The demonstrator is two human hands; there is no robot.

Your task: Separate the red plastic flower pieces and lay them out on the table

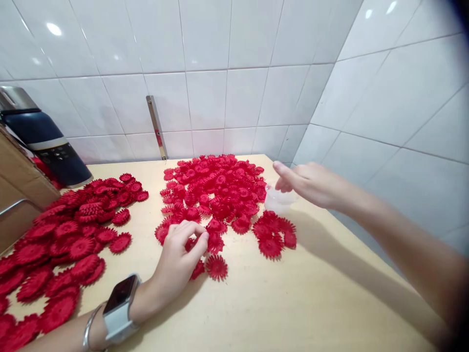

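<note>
My left hand, with a watch on its wrist, is low over the table with curled fingers. Its thumb and index fingertip meet beside some red scalloped flower-shaped pieces; whatever may be pinched there is hidden. Just below the thumb lies a single red flower piece with a pointed edge. Over a translucent whitish plastic bag or container, my right hand has one digit stretched left, apart from the curled others. Nothing shows in it. A small cluster of red flower pieces lies below that hand.
A large heap of red flower pieces covers the table's back middle, and another pile spreads along the left. A dark blue flask leans beside a cardboard box. Tiled walls border the wooden table behind and at right.
</note>
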